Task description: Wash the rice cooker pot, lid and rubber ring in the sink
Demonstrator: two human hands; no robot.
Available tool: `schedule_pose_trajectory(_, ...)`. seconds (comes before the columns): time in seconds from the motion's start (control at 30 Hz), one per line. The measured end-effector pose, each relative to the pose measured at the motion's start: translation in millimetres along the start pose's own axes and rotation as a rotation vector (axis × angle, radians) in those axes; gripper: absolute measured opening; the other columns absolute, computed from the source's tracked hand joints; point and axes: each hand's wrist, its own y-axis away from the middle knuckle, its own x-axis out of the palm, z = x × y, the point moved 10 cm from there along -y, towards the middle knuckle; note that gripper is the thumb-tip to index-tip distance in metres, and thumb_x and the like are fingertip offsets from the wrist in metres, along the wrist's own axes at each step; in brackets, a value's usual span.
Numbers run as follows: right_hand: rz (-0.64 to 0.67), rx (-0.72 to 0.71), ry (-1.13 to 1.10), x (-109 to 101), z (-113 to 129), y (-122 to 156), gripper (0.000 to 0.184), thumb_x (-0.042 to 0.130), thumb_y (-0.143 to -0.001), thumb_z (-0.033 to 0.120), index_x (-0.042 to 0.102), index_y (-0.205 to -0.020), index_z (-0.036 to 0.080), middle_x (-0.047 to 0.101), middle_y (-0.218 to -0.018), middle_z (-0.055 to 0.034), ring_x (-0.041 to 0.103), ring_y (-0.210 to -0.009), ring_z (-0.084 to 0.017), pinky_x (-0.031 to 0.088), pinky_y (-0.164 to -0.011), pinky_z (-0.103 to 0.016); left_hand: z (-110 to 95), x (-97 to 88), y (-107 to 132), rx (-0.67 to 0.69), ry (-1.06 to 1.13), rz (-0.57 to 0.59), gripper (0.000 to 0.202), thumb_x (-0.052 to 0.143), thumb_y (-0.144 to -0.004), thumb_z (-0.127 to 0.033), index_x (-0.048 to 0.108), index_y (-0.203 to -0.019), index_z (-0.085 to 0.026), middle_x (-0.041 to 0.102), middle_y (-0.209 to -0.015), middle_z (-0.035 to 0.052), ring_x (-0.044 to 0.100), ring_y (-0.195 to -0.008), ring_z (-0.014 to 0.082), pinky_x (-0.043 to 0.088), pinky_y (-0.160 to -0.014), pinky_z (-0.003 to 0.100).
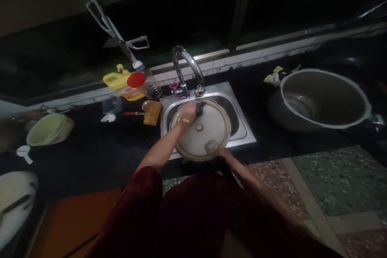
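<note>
A large round metal pot lid (pixel 210 125) lies tilted over the steel sink (pixel 242 127), below the curved tap (pixel 190 60). My left hand (pixel 188 112) is closed around a dark scrubber (pixel 200 108), pressing it against the lid's upper part. At the lid's lower right edge, my right hand (pixel 224 155) grips the rim; its fingers are partly hidden beneath. A small knob and a square fitting show on the lid's face.
To the right stands a big open metal pot (pixel 320 125). Left of the sink are a yellow jug (pixel 121 84), a red-lidded jar (pixel 149 84), a brown block (pixel 152 113) and a green-lidded tub (pixel 48 129). Terrazzo floor (pixel 329 181) shows at lower right.
</note>
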Motion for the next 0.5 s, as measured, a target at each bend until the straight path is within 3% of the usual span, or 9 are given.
schedule_pose_trajectory(0.13, -0.062, -0.043, -0.061, -14.9, 18.8, -1.4, 0.013, 0.064, -0.052, 0.029, 0.064, -0.064, 0.022, 0.066, -0.070, -0.0009, 0.060, -0.083, -0.024, 0.050, -0.081, -0.036, -12.9, -4.2, 5.2, -0.032, 0.021, -0.121, 0.010, 0.059, -0.079, -0.012, 0.060, -0.087, -0.018, 0.059, -0.097, 0.0100, 0.050, -0.105, 0.0246, 0.032, -0.102, 0.035)
schedule_pose_trajectory(0.23, -0.024, -0.128, -0.049, -16.4, 35.4, -7.0, 0.029, 0.067, -0.052, 0.027, 0.068, -0.080, 0.021, 0.069, -0.081, -0.0021, 0.060, -0.093, -0.026, 0.047, -0.088, -0.036, -45.7, 20.9, 12.5, 0.050, -0.058, -0.144, 0.019, 0.054, -0.084, -0.016, 0.059, -0.103, -0.016, 0.058, -0.105, 0.0118, 0.052, -0.103, 0.0232, 0.035, -0.099, 0.035)
schedule_pose_trajectory(0.33, 0.043, -0.145, 0.001, -7.2, 35.2, -13.7, 0.022, 0.065, -0.055, 0.029, 0.067, -0.075, 0.020, 0.068, -0.080, -0.0013, 0.059, -0.087, -0.023, 0.046, -0.084, -0.034, -79.5, 76.3, 33.6, 0.217, -0.196, 0.086, 0.024, 0.055, -0.086, -0.022, 0.059, -0.108, -0.014, 0.058, -0.108, 0.0133, 0.053, -0.105, 0.0238, 0.038, -0.098, 0.036)
schedule_pose_trajectory(0.4, 0.025, -0.116, 0.030, -5.8, 27.8, -17.5, 0.013, 0.061, -0.057, 0.032, 0.062, -0.062, 0.020, 0.064, -0.069, 0.0000, 0.057, -0.079, -0.021, 0.046, -0.079, -0.033, -85.4, 105.9, 52.4, 0.284, -0.271, 0.264, 0.024, 0.055, -0.085, -0.022, 0.059, -0.108, -0.016, 0.060, -0.105, 0.0118, 0.055, -0.101, 0.0229, 0.042, -0.094, 0.035)
schedule_pose_trajectory(0.5, -0.034, -0.104, 0.032, -9.3, 23.3, -18.9, 0.016, 0.059, -0.057, 0.036, 0.059, -0.059, 0.021, 0.062, -0.066, 0.0002, 0.056, -0.078, -0.021, 0.046, -0.079, -0.033, -76.1, 118.0, 58.6, 0.316, -0.394, 0.409, 0.021, 0.053, -0.085, -0.017, 0.060, -0.105, -0.017, 0.062, -0.100, 0.0098, 0.057, -0.096, 0.0217, 0.045, -0.090, 0.035)
